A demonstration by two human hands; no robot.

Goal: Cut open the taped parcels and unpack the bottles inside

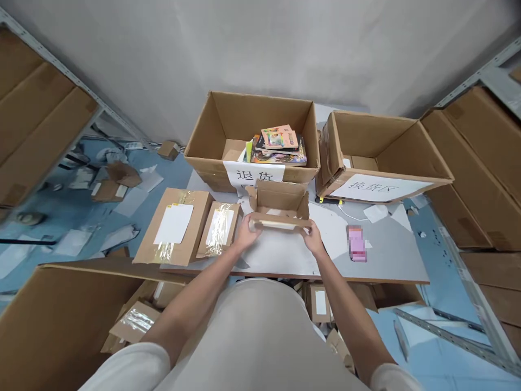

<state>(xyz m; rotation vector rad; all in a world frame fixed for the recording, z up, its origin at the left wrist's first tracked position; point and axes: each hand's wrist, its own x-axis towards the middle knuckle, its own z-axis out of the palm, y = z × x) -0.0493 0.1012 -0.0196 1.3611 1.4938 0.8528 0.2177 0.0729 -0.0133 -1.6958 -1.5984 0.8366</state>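
A small open cardboard box [283,194] is between my hands, tilted toward me over the table's middle. My left hand [246,233] grips its near left corner. At the near right corner, my right hand [312,239] has its fingers closed on the cardboard. The flaps stand up and part of the inside shows. Just left of my left hand lies a smaller taped parcel [220,229] with a white label, beside a larger taped parcel [174,224]. To the right of my right hand is a pink, pixelated flat object [357,244].
Behind stands a large box [207,169] holding several books [280,145]. Another large labelled box [378,190] is right of it. A yellow-and-black tool [329,201] lies in front. An open carton [73,320] sits lower left, and stacked cartons [468,168] line the right.
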